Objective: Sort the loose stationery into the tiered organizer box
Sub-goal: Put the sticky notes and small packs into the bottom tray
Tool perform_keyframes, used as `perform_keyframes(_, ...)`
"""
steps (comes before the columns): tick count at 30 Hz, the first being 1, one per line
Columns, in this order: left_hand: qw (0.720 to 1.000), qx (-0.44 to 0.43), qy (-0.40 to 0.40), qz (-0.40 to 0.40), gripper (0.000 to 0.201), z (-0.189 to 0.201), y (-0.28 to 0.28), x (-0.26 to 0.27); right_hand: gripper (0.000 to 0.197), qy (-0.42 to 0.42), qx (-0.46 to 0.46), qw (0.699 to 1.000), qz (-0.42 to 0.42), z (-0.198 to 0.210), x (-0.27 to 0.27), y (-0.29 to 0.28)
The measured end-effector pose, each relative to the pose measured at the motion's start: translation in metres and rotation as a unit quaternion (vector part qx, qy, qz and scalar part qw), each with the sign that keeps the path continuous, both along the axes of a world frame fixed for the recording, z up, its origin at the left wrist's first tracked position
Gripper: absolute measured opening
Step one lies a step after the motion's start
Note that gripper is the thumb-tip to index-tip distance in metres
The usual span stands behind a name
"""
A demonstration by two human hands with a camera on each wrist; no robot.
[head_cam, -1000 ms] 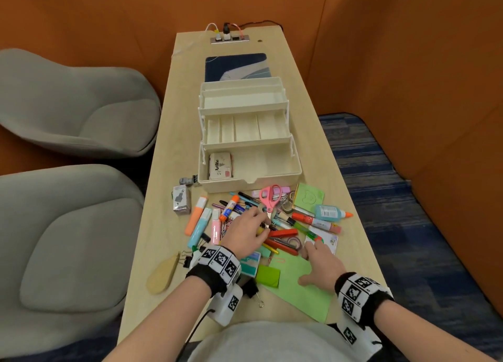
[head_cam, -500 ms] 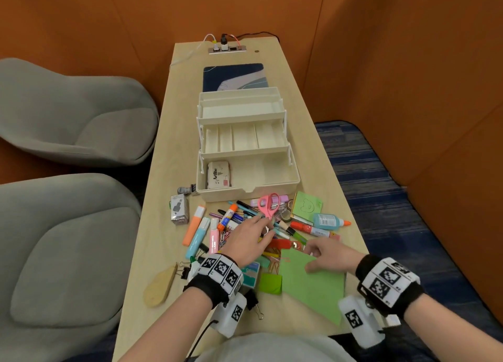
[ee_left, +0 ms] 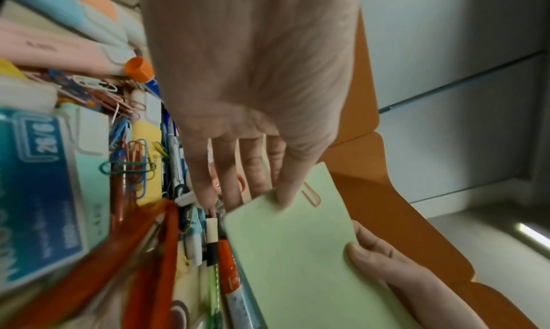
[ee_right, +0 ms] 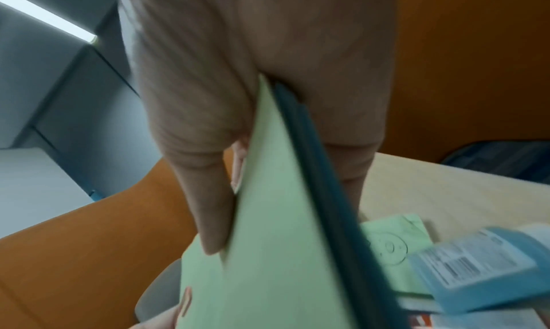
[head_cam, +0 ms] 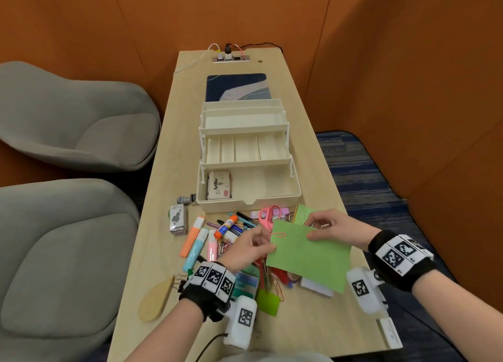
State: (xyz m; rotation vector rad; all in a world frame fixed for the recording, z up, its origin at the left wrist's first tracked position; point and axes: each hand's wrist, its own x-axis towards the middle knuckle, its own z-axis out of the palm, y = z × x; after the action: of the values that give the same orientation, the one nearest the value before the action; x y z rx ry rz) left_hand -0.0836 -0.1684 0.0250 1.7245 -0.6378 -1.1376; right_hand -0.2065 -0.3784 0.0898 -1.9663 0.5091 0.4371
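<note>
Both hands hold one green paper sheet [head_cam: 310,261] above the pile: left hand [head_cam: 246,248] pinching its clipped corner, right hand [head_cam: 333,229] pinching the far edge. Beyond lie three highlighters [head_cam: 201,239], one pink scissors [head_cam: 268,216], then the three-tier organizer box [head_cam: 296,191] holding one Artline box [head_cam: 219,185].

Head view looks down; both wrist views closely share the green sheet [head_cam: 309,255].

The head view is bright and even, with soft light from above and only weak shadows on the pale wooden surface [head_cam: 163,225]. Its edges bend from the wide lens. Both wrist views are blurred: the blue rectangular staple box [ee_left: 38,193] smears, and the thin light green paper sheet [ee_right: 268,251] is out of focus.
</note>
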Motion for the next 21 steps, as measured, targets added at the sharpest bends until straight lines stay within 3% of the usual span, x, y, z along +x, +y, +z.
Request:
perform_keyframes(4,0.999,0.006,-0.041,0.029,0.010,0.005,0.005,0.006,0.024,-0.001,0.016,0.999,-0.052,-0.011,0.015,-0.007)
perform_keyframes(7,0.989,-0.018,-0.116,0.091,0.009,0.012,0.022,0.015,0.024,0.011,-0.135,0.985,-0.108,-0.039,0.037,-0.031)
perform_keyframes(9,0.976,-0.011,-0.172,0.130,0.006,0.015,0.039,0.024,0.057,0.077,-0.254,0.962,-0.061,-0.062,0.049,-0.042)
perform_keyframes(11,0.962,-0.005,-0.201,0.183,0.009,0.017,0.057,0.035,0.091,0.148,-0.303,0.942,0.005,-0.079,0.056,-0.041)
perform_keyframes(12,0.957,-0.016,-0.193,0.217,0.009,0.020,0.065,0.039,0.098,0.167,-0.310,0.936,0.021,-0.085,0.058,-0.039)
perform_keyframes(15,0.939,-0.044,-0.155,0.303,0.010,0.025,0.087,0.048,0.093,0.174,-0.324,0.930,0.018,-0.094,0.061,-0.039)
perform_keyframes(18,0.914,-0.052,-0.170,0.364,0.008,0.027,0.105,0.056,0.085,0.164,-0.346,0.924,0.015,-0.098,0.063,-0.044)
perform_keyframes(21,0.889,-0.052,-0.195,0.412,0.008,0.031,0.115,0.062,0.063,0.125,-0.262,0.956,-0.035,-0.097,0.063,-0.051)
